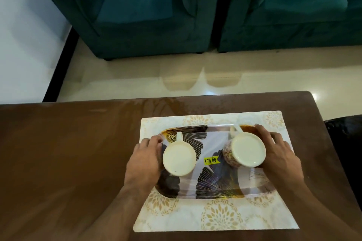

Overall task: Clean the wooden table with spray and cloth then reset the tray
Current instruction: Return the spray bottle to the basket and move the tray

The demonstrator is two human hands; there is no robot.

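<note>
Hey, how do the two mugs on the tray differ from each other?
The left mug points its handle straight away from the person; the right mug turns its handle away and to the left. The left mug's outside is hidden from above; the right mug's side shows a brown speckled pattern. Both stand on the tray, cream inside, each with a hand against its outer side.

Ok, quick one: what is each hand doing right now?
Left hand: curled round the left mug on the tray.
Right hand: curled round the right mug.

Tray ends hidden under hands.
</note>
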